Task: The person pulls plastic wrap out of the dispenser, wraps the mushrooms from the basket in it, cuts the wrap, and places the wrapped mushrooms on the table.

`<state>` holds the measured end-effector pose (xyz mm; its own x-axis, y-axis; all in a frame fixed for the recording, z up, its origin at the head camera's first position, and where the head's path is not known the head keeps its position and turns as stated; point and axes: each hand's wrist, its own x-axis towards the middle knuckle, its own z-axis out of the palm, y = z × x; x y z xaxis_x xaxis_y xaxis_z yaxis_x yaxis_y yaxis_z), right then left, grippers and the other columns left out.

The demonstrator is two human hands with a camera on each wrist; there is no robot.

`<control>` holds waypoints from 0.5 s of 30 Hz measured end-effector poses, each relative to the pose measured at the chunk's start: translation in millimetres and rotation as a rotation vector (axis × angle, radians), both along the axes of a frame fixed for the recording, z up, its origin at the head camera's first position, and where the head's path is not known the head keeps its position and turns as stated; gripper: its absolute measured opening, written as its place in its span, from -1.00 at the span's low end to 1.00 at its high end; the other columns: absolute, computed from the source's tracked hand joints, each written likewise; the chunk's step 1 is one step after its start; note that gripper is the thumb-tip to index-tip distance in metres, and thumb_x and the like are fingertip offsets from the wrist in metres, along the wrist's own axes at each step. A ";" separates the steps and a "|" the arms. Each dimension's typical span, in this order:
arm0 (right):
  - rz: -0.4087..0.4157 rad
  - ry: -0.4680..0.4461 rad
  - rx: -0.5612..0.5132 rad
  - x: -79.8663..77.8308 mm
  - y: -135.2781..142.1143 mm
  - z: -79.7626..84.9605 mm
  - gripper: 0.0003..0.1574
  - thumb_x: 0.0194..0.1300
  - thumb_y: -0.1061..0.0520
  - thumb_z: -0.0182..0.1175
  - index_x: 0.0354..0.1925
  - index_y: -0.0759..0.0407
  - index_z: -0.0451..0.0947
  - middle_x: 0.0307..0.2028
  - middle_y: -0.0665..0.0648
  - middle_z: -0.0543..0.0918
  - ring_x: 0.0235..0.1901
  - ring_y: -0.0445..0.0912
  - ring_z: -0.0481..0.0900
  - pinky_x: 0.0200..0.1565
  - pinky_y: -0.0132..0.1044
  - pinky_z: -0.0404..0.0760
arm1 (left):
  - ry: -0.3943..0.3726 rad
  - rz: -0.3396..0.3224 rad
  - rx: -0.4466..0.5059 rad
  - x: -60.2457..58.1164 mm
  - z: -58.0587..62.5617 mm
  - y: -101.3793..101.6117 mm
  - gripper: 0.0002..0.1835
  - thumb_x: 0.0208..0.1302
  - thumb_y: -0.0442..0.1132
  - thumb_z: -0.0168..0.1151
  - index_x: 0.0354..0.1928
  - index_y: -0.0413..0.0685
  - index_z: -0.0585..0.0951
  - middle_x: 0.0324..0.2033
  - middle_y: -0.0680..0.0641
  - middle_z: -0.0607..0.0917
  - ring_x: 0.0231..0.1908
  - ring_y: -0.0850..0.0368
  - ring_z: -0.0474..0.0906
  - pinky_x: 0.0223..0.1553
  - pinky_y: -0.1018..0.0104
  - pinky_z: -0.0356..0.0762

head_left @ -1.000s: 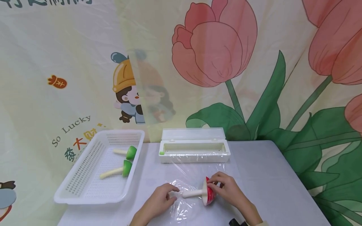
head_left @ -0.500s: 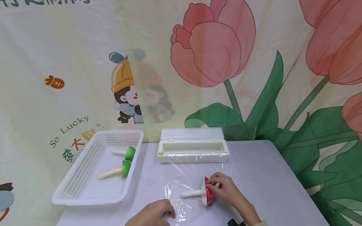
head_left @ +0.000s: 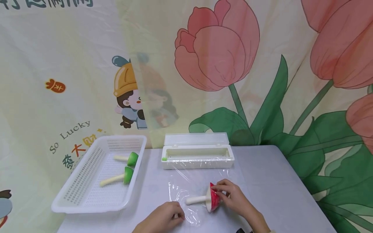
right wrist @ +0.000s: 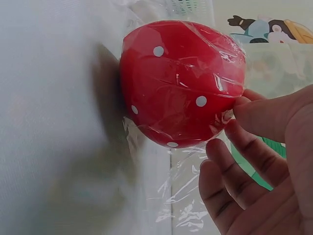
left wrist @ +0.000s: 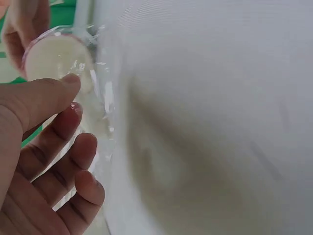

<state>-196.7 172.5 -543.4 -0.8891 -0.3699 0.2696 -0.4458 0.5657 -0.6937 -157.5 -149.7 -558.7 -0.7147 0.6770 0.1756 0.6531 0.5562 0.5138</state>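
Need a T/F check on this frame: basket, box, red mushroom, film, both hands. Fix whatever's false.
1. Two green-capped mushrooms lie in the white basket. True.
2. The white box has its lid closed. False: the lid stands open at the back.
3. The right hand has its fingers on the stem of the red mushroom. False: they are at the rim of the red cap.
4. Clear film lies over part of the red cap. True.
5. The left hand is inside the basket. False: it is outside, by the film.
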 end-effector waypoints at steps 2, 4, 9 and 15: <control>0.003 -0.005 -0.005 0.8 0.1 -0.6 -0.61 0.28 0.33 0.37 0.00 -0.05 0.77 -0.08 -0.06 0.68 -0.16 -0.22 0.58 -0.31 -0.41 0.60 | 0.020 0.014 0.056 -6.7 5.1 5.8 -0.92 0.28 -0.25 0.41 -0.34 0.15 0.76 -0.42 0.33 0.60 -0.41 0.51 0.45 -0.35 0.68 0.40; 0.014 0.007 -0.020 1.2 0.0 -1.9 -0.62 0.29 0.31 0.38 0.00 -0.06 0.77 -0.06 -0.04 0.69 -0.13 -0.19 0.60 -0.30 -0.40 0.61 | 0.010 0.032 0.103 -14.3 10.4 12.2 -0.92 0.29 -0.27 0.41 -0.33 0.12 0.74 -0.42 0.29 0.61 -0.42 0.49 0.44 -0.37 0.65 0.42; 0.029 -0.013 -0.033 1.9 -1.1 -2.6 -0.67 0.31 0.23 0.39 0.01 -0.10 0.75 -0.01 -0.02 0.72 -0.07 -0.18 0.62 -0.28 -0.38 0.64 | -0.027 0.069 0.240 -32.0 20.0 28.0 -0.94 0.33 -0.30 0.39 -0.29 0.05 0.73 -0.38 0.18 0.69 -0.40 0.50 0.45 -0.37 0.52 0.56; 0.023 -0.048 0.010 0.8 -1.5 0.1 -0.66 0.32 0.24 0.38 -0.02 -0.16 0.75 -0.03 -0.08 0.71 -0.06 -0.16 0.64 -0.26 -0.40 0.62 | 0.023 0.149 0.290 -49.4 30.1 45.9 -0.94 0.29 -0.34 0.39 -0.31 0.00 0.73 -0.50 0.16 0.58 -0.47 0.48 0.37 -0.44 0.53 0.47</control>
<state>-195.9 171.0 -543.3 -0.8924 -0.3926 0.2225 -0.4245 0.5630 -0.7091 -206.9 -103.8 -528.6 -0.7957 0.4847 0.3632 0.5890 0.4793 0.6506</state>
